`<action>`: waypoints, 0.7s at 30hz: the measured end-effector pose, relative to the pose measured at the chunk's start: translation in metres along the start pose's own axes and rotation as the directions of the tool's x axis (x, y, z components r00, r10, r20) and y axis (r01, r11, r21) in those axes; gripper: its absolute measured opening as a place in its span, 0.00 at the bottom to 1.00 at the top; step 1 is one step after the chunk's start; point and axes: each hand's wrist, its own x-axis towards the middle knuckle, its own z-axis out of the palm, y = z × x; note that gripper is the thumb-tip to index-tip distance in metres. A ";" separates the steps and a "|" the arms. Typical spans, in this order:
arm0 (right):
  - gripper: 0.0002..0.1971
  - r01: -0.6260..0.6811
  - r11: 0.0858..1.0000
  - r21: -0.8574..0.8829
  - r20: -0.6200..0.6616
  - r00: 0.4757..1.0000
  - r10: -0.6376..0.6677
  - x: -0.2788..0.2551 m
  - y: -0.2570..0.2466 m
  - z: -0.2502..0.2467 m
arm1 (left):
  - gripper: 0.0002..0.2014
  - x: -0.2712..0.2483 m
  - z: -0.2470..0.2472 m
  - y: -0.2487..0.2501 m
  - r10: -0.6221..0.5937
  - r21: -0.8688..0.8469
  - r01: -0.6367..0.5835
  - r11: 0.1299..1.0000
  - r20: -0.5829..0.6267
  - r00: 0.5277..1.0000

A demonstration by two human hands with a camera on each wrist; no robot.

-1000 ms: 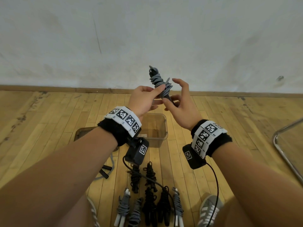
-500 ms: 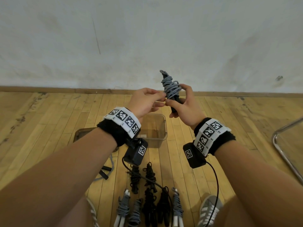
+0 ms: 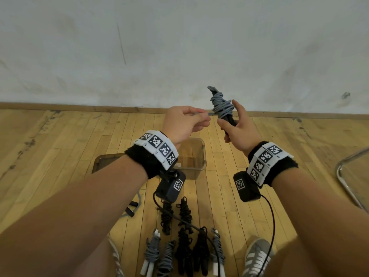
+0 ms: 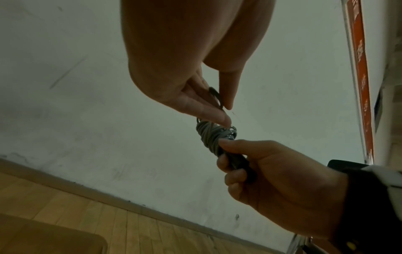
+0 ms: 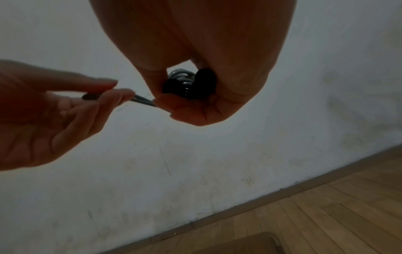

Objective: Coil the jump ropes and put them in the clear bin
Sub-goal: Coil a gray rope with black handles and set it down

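From the head, the right hand (image 3: pixel 237 128) grips the gray rope (image 3: pixel 220 104) by its black handles to keep it steady, just beside the left hand (image 3: pixel 183 121), which from both wrists pinches the loose end (image 5: pixel 141 100) to pull it tight, with the clear bin (image 3: pixel 196 156) below the hands.

head looks down; wrists close, facing wall (image 3: pixel 179 47).
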 end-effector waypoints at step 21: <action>0.36 0.058 0.998 0.002 0.061 0.996 -0.058 -0.004 -0.003 0.020 | 0.04 0.006 0.003 -0.004 0.276 0.271 -0.260 0.927 -0.024 0.961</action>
